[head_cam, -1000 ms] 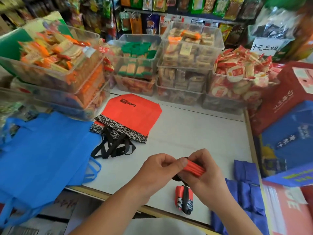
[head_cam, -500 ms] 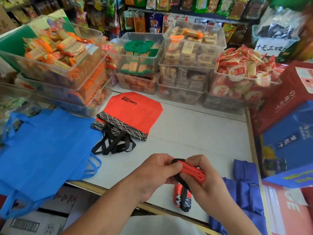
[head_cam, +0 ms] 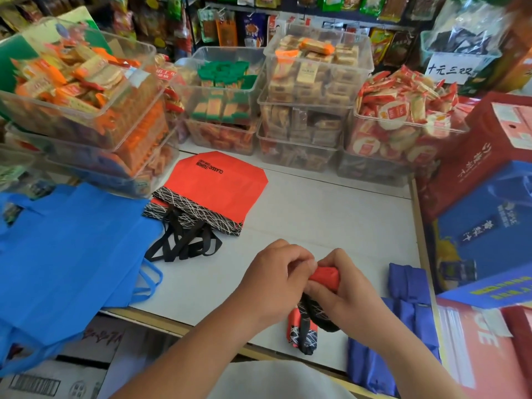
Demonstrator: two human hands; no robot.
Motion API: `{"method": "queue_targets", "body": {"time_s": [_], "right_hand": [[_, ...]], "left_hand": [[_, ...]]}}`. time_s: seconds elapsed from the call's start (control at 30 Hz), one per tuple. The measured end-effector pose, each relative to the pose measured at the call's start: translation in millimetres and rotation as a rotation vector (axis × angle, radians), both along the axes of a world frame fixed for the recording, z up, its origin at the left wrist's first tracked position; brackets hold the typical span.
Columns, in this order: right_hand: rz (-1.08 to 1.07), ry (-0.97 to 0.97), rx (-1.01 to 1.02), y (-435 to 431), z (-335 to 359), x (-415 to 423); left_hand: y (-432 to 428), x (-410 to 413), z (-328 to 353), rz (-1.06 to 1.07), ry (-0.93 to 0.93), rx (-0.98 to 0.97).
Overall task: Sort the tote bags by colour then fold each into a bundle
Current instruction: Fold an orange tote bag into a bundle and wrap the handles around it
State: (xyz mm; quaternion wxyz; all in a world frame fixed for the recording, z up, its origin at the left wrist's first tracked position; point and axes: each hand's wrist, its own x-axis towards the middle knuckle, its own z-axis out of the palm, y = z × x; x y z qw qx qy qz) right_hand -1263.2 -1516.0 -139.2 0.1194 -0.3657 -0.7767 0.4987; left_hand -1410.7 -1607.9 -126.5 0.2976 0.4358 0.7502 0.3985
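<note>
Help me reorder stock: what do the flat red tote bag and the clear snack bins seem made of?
Flat red tote bag: probably non-woven synthetic fabric, matte, holding crisp folds; black handles look like woven webbing. Clear snack bins: rigid transparent plastic, glossy, with reflections on walls.

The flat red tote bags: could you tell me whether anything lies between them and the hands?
Nothing visible: bare white table separates the flat red tote bags from the left hand and right hand, both gripping a red bundle.
</note>
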Motion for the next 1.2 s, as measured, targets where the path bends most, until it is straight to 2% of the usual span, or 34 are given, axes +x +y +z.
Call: {"method": "queue_targets", "body": {"time_s": [0.07, 0.1, 0.2, 0.27, 0.37, 0.53, 0.77, 0.9, 1.03, 1.1, 1.2], "right_hand": [[-0.126, 0.092, -0.135, 1, -2, 1], [-0.179, 0.150, -0.224, 2, -3, 1], [-0.263, 0.274, -0.426, 5, -9, 5], [-0.286, 0.300, -0.511, 6, -16, 7], [-0.270, 0.273, -0.528, 9, -25, 11], [-0.306, 0.248, -0.487, 11, -35, 13], [-0.346, 0.195, -0.533, 27, -56, 13], [-0.460, 0.063, -0.511, 48, -110, 16], [-0.626, -0.019, -0.451, 73, -169, 2], [-0.603, -0.075, -0.453, 83, -190, -8], [-0.456, -0.221, -0.438, 90, -216, -16]], "left_hand": [[1, -3, -5, -0.010, 0.025, 0.002], [0, -4, -8, -0.017, -0.035, -0.002], [-4, 3, -10, -0.026, -0.403, 0.000], [-2, 6, -12, 0.079, -0.427, 0.037], [3, 1, -19, 0.187, -0.430, 0.036], [12, 0, -28, 0.126, -0.586, -0.003], [31, 2, -53, 0.148, -0.622, -0.074], [27, -7, -92, 0.238, -0.416, -0.295], [20, -13, -128, 0.245, -0.358, -0.479], [20, -12, -140, 0.224, -0.360, -0.531], [21, -10, -152, 0.220, -0.348, -0.588]]}}
